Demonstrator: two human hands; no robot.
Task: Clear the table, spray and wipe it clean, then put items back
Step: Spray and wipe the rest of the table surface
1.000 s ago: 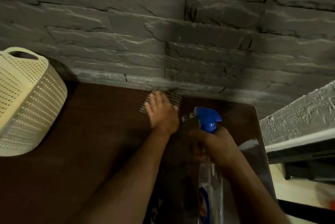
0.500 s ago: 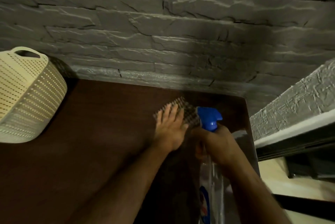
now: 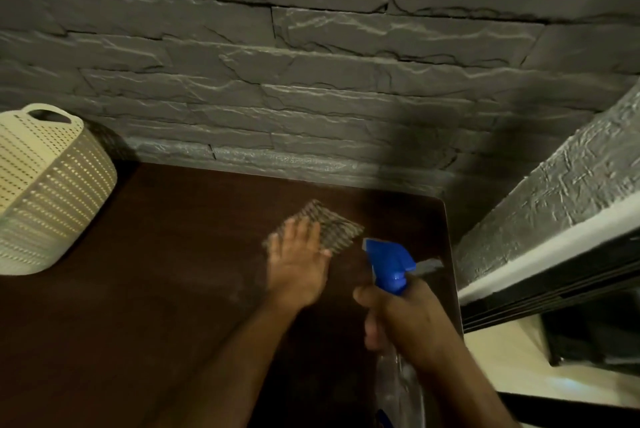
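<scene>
A dark brown table [image 3: 156, 289] fills the lower left, its far edge against a grey stone wall. My left hand [image 3: 298, 261] lies flat, fingers spread, pressing a striped grey cloth [image 3: 334, 225] onto the tabletop near the far right corner. My right hand [image 3: 401, 316] grips the neck of a clear spray bottle [image 3: 398, 382] with a blue trigger head [image 3: 388, 263], held just right of the cloth hand and above the table. The nozzle points toward the far left.
A cream perforated plastic basket [image 3: 45, 192] stands on the table at the far left by the wall. The table's right edge [image 3: 452, 271] runs beside a textured grey ledge [image 3: 554, 202] with dark shelving below. The stone wall bounds the far side.
My left hand slid the cloth from the wall side rightward and back toward me across the table. The bottle stayed at my right; the view shifted slightly.
</scene>
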